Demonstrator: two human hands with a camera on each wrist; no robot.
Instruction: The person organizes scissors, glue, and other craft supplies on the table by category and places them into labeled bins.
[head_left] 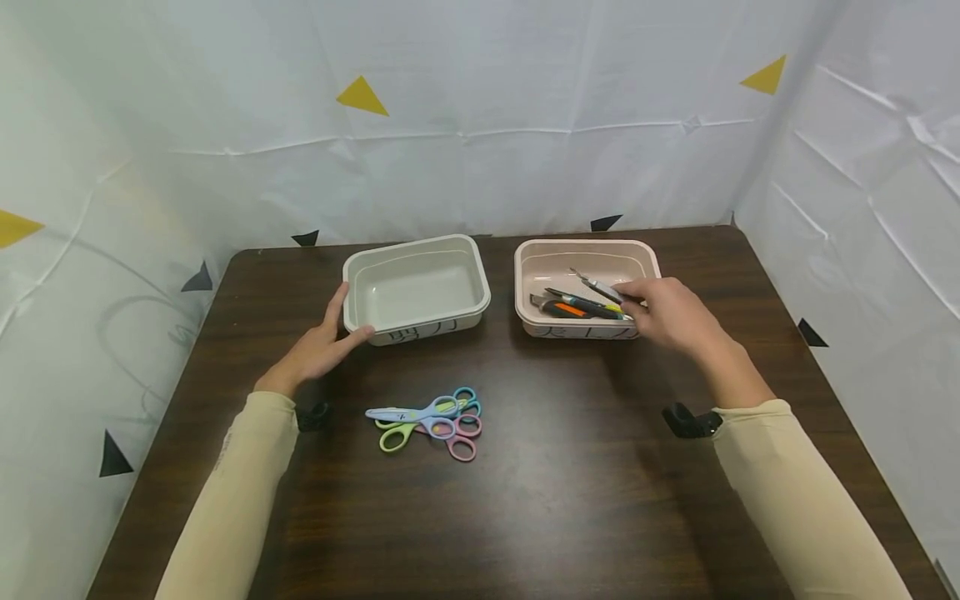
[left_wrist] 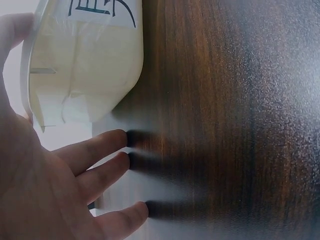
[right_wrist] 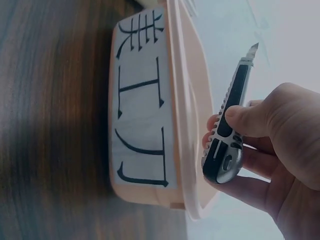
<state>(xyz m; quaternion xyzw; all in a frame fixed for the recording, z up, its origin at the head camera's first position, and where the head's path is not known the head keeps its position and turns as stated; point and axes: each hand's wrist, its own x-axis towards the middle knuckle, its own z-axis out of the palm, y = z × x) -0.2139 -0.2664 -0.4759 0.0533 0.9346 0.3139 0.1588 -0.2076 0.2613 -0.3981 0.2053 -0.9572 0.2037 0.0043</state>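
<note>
My right hand (head_left: pixel 675 317) pinches a silver and black utility knife (right_wrist: pixel 241 82) between thumb and fingers, its blade bared and pointing away from the hand. It holds the knife over the right side of a pink bin (head_left: pixel 585 245). Inside that bin lie several more knives (head_left: pixel 564 309) with black, orange and yellow parts. At the left end of a pale grey-green bin (head_left: pixel 420 292), my left hand (head_left: pixel 311 354) touches the rim with fingers spread and fairly straight. No objects show in this bin.
A small pile of scissors (head_left: pixel 397 414), blue, green and pink, lies on the dark wooden table (head_left: pixel 540 508) in front of the pale bin. Both bins carry front labels with black characters. White sheeting (head_left: pixel 480 183) walls the back and sides.
</note>
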